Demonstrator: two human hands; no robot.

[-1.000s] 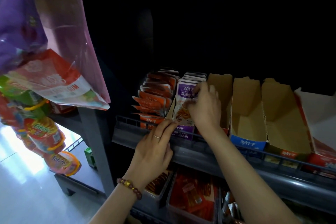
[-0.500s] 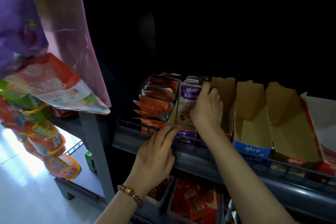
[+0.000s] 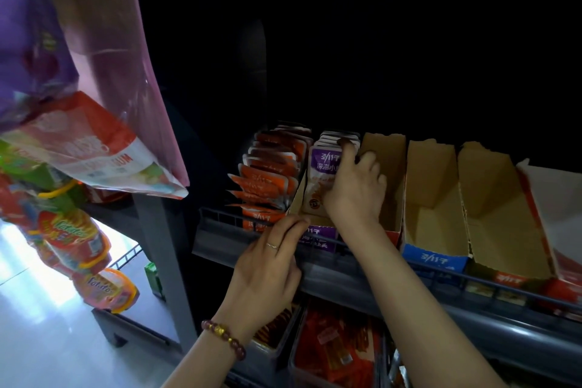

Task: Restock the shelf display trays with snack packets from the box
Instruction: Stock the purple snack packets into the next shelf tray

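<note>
Dark shelf (image 3: 346, 277), hanging snack bags (image 3: 72, 230) left, purple packets (image 3: 324, 164), cardboard trays (image 3: 431, 198)

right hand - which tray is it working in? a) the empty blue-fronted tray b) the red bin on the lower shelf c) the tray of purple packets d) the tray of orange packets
c: the right hand lies over the front of the purple packets, with its fingers curled over their top edge.
</note>
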